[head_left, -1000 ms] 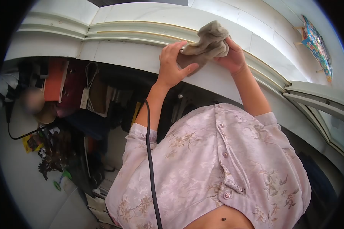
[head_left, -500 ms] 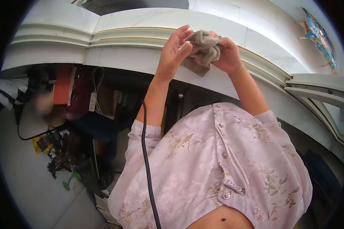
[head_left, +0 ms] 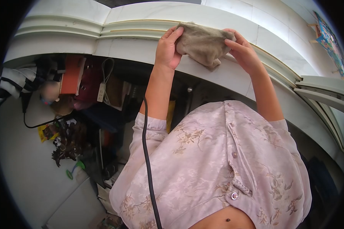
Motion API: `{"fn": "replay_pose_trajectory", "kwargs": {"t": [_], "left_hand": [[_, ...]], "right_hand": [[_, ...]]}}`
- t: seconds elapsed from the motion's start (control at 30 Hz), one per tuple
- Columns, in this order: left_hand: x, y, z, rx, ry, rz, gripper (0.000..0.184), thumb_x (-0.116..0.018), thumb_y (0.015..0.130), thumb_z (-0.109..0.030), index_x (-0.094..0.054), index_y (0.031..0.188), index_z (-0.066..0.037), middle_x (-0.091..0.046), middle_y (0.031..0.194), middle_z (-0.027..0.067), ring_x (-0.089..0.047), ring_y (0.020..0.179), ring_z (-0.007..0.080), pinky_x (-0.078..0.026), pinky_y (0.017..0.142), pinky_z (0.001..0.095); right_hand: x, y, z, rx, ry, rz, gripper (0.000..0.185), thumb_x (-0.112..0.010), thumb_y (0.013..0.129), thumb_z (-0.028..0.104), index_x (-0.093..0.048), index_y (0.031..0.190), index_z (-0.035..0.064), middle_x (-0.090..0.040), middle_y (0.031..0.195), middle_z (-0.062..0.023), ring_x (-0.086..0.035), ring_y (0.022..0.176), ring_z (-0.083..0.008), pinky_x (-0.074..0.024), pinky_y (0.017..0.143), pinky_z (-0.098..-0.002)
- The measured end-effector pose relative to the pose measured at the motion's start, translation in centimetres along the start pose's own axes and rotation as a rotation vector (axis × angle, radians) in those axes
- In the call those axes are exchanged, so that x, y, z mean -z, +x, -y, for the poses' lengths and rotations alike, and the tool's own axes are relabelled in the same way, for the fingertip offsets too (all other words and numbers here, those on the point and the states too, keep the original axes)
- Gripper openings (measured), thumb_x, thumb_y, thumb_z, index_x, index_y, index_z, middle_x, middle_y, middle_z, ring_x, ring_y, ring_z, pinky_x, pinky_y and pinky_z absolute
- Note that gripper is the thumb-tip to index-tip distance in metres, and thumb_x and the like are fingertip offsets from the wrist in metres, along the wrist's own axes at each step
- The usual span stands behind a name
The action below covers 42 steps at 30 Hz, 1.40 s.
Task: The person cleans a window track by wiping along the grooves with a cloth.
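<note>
We see the cloth (head_left: pixel 202 44), greyish brown and creased, stretched between both hands, its middle spanning the gap and its lower edge drooping to a point nearer the body. The left hand (head_left: pixel 167 49) pinches the cloth's upper left corner: the digits close together on the fabric, the corner caught at their tips, and the rest of that side falling just beside the palm. The right hand (head_left: pixel 245 53) grips the opposite edge, one digit laid along the upper corner and another pressing lower on the near face, so the fabric sits between their tips, clear of the palm. We find the cloth in front of the pale window track (head_left: pixel 133 33) and the white ledge (head_left: pixel 130 53), though we cannot tell whether it touches either. Below the hands we see the floral shirt (head_left: pixel 202 152), with a black cable (head_left: pixel 147 152) running down past the left forearm.
</note>
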State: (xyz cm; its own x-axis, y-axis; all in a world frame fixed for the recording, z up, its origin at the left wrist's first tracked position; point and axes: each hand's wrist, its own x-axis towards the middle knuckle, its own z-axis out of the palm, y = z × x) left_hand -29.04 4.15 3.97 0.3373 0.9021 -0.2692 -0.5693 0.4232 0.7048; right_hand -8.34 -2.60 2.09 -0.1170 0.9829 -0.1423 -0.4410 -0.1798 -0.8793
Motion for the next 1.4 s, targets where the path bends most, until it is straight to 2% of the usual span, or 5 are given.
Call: {"fn": "replay_pose_trajectory", "kwargs": {"t": [0.6,0.93,1.03,1.1,1.4], "left_hand": [[-0.7,-0.9,-0.2,-0.403,0.397,0.058,0.022,-0.050,0.083,-0.002,-0.058,0.103,-0.004,-0.058,0.091,0.0014,-0.052,0.083,0.0076,-0.043,0.074,0.0203],[-1.4,-1.5,-0.3,-0.439,0.430,0.096,0.022,-0.048,0.085,-0.004,-0.056,0.106,-0.004,-0.057,0.094,0.0010,-0.050,0.084,0.0051,-0.041,0.076,0.0183],[-1.4,-2.3,0.4,-0.547,0.748,0.074,0.026,-0.048,0.082,-0.001,-0.055,0.107,-0.005,-0.057,0.099,0.0065,-0.053,0.085,0.0119,-0.042,0.076,0.0239],[-1.9,-3.1,1.6,-1.185,1.723,0.227,0.035,-0.051,0.077,0.001,-0.054,0.110,-0.008,-0.054,0.110,0.0119,-0.056,0.074,0.0220,-0.048,0.065,0.0295],[-0.5,-7.7,2.4,-0.641,1.375,0.336,0.027,-0.057,0.075,-0.001,-0.059,0.102,-0.003,-0.059,0.103,0.0109,-0.058,0.080,0.0104,-0.045,0.061,0.0207]], "right_hand": [[-1.4,-0.2,-1.3,-0.228,0.624,-0.036,0.029,-0.056,0.080,0.012,-0.045,0.106,0.0101,-0.054,0.093,-0.0023,-0.052,0.087,-0.0129,-0.0401,0.082,-0.0271],[-3.1,1.2,-1.3,0.085,0.078,-0.313,0.038,-0.055,0.072,-0.001,-0.044,0.107,0.0069,-0.050,0.097,-0.0068,-0.047,0.090,-0.0143,-0.0390,0.077,-0.0248],[-4.1,1.0,-1.3,0.056,0.191,-0.306,0.029,-0.057,0.077,0.007,-0.045,0.103,0.0084,-0.049,0.097,-0.0047,-0.046,0.088,-0.0127,-0.0381,0.075,-0.0234],[-4.5,0.4,-1.9,-0.020,0.367,-0.289,0.026,-0.057,0.079,0.012,-0.045,0.101,0.0090,-0.049,0.096,-0.0037,-0.045,0.087,-0.0120,-0.0377,0.074,-0.0229],[-3.9,-2.0,-2.7,-0.134,0.554,-0.168,0.024,-0.049,0.081,0.005,-0.047,0.104,0.0060,-0.051,0.102,-0.0069,-0.051,0.094,-0.0164,-0.0428,0.082,-0.0307]]}}
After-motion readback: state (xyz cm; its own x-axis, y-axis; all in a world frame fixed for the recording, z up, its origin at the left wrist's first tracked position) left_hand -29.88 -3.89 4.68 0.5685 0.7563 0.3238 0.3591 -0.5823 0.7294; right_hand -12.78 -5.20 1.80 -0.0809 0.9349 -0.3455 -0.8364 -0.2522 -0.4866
